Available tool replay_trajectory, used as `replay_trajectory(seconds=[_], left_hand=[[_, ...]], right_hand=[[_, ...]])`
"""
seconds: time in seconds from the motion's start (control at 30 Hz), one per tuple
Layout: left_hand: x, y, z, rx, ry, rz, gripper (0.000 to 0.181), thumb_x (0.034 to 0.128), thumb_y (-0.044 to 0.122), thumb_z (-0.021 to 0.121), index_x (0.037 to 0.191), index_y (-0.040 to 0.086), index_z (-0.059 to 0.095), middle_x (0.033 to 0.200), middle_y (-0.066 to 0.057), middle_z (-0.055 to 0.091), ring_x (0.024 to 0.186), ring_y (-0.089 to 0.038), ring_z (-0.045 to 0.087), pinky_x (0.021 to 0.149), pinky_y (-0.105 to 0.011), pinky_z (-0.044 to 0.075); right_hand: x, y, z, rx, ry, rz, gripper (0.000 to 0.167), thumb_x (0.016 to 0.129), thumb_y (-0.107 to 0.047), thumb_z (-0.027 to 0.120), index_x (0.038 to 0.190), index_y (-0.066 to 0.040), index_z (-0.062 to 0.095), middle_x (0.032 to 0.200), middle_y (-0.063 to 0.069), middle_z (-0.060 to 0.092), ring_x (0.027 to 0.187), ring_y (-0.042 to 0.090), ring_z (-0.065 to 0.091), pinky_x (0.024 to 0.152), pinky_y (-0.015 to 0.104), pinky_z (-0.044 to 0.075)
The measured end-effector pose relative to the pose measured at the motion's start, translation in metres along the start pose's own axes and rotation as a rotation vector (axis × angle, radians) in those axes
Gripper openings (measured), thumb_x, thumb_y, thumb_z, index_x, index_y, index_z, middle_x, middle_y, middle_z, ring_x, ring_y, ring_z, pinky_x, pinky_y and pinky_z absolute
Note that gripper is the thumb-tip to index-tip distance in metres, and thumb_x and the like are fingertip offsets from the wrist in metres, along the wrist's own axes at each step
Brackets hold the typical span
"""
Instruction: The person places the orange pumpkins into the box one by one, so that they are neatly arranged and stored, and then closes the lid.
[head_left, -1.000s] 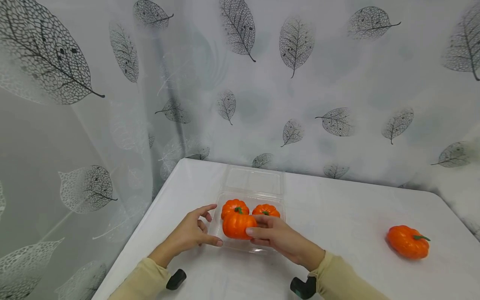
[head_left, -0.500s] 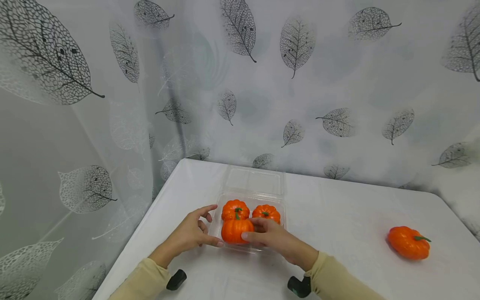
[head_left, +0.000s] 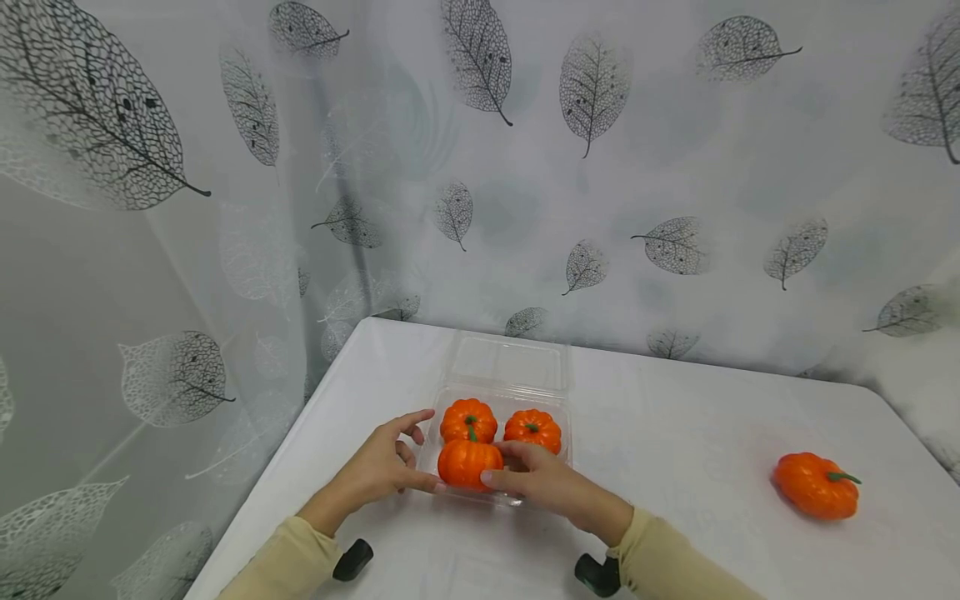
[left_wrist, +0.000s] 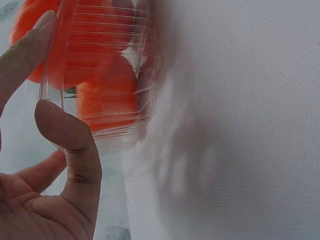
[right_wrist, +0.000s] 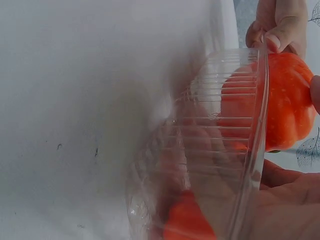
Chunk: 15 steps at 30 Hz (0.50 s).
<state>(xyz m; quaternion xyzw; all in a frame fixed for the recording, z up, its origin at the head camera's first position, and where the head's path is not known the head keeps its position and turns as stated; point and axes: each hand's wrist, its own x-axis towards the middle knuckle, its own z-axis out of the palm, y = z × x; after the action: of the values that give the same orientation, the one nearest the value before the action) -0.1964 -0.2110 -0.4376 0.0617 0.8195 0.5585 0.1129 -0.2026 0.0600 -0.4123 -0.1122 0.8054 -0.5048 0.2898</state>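
Note:
A clear plastic clamshell box (head_left: 511, 501) lies on the table with its lid folded back. Two small orange toy pumpkins, a left one (head_left: 468, 419) and a right one (head_left: 533, 429), sit in its back half. My right hand (head_left: 551, 479) grips a third orange pumpkin (head_left: 467, 465) by its right side, at the front left of the box, stem pointing away. Whether this pumpkin touches the box floor cannot be seen. My left hand (head_left: 382, 467) holds the box at its left side, thumb (left_wrist: 65, 125) on the rim and index finger further back.
Another orange pumpkin (head_left: 816, 485) lies on its side on the white table (head_left: 675, 442), well to the right. The open lid (head_left: 508, 362) extends behind the box. A leaf-patterned curtain (head_left: 517, 208) hangs around the table's back and left edges.
My right hand has brought the gripped pumpkin slightly left and down into the front of the box, uncovering more of the two behind. The left hand has stayed at the box's side.

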Motion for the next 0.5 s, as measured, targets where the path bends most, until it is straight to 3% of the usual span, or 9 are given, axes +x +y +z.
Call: replay_trajectory(seconds=[0.27, 0.5], left_hand=[[-0.0010, 0.0002, -0.0001, 0.002, -0.001, 0.004, 0.105, 0.0623, 0.016, 0.099, 0.152, 0.008, 0.044, 0.116, -0.019, 0.048, 0.064, -0.018, 0.047, 0.049, -0.030, 0.049], [-0.0019, 0.0020, -0.0010, -0.001, -0.001, 0.000, 0.104, 0.0628, 0.014, 0.098, 0.152, 0.008, 0.044, 0.117, -0.019, 0.048, 0.064, -0.017, 0.047, 0.049, -0.029, 0.048]], right_hand=[[-0.0042, 0.0021, -0.0003, -0.103, 0.043, -0.035, 0.072, 0.092, -0.043, 0.073, 0.143, 0.002, 0.051, 0.136, 0.013, 0.059, 0.123, 0.032, 0.055, 0.101, 0.055, 0.047], [-0.0078, 0.0005, 0.0014, -0.135, 0.077, -0.074, 0.071, 0.093, -0.047, 0.070, 0.140, 0.003, 0.054, 0.131, 0.011, 0.062, 0.119, 0.029, 0.059, 0.098, 0.051, 0.050]])
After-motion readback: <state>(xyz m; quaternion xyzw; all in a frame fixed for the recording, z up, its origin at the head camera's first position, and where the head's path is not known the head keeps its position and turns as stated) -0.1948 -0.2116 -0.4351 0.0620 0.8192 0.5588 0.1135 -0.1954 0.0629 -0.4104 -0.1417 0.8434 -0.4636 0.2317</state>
